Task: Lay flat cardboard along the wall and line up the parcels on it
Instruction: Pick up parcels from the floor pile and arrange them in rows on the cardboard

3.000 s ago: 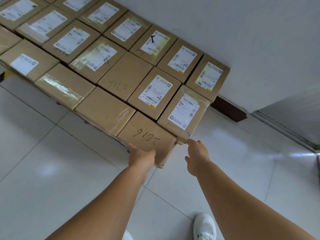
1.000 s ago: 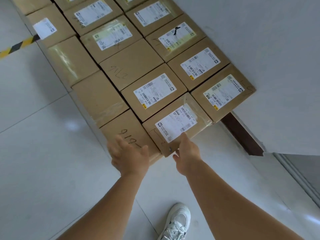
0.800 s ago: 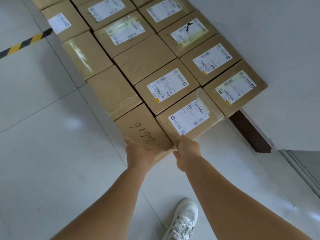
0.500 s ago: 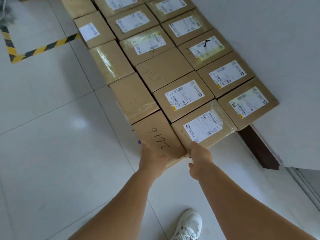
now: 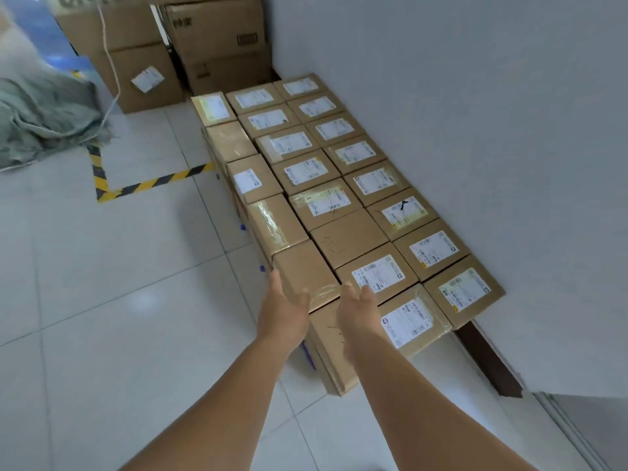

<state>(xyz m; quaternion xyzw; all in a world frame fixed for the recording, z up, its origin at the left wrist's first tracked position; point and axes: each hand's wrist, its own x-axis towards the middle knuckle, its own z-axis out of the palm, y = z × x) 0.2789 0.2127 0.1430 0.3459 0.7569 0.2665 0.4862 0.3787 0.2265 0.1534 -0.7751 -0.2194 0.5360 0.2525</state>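
Head view, parcels [image 5: 343, 205] rowed along wall [image 5: 475, 130], left hand [image 5: 283, 309] and right hand [image 5: 360, 311] spread over them

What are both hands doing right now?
Left hand: open, fingers straight beside the unlabelled parcel.
Right hand: open, holding nothing.

Two bare forearms, sleeveless to the frame's edge; left hand [image 5: 283, 309] and right hand [image 5: 360, 312] ungloved, without rings.

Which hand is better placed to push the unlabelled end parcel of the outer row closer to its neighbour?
Left. The left hand is at the plain parcel's outer side; the right hand is over it, toward the labelled parcel.
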